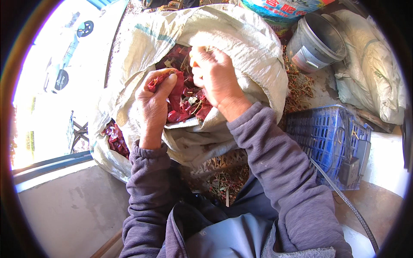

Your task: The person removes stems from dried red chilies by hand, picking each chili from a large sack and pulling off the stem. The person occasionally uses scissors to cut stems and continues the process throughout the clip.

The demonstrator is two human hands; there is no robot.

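Observation:
My left hand (154, 100) pinches dried red chili peppers (176, 92) between thumb and fingers, above the mouth of a white woven sack (258, 35). To its right, my right hand (214, 75) is raised with curled fingers. Bright sunlight washes out its fingertips, so whatever they may hold is unclear. Inside the sack, below both hands, lie more dried red chili peppers (179, 116) with thin stems and pale bits of leaf. Another patch of dark red peppers (116, 138) shows through a gap at the sack's lower left.
A grey plastic bucket (298, 48) tilts at the upper right, near folded woven sacks (367, 61). Below them stands a blue plastic crate (317, 129), with a braided cable (348, 201) beside it. Stem scraps (298, 90) litter the floor. Bright window light comes from the left.

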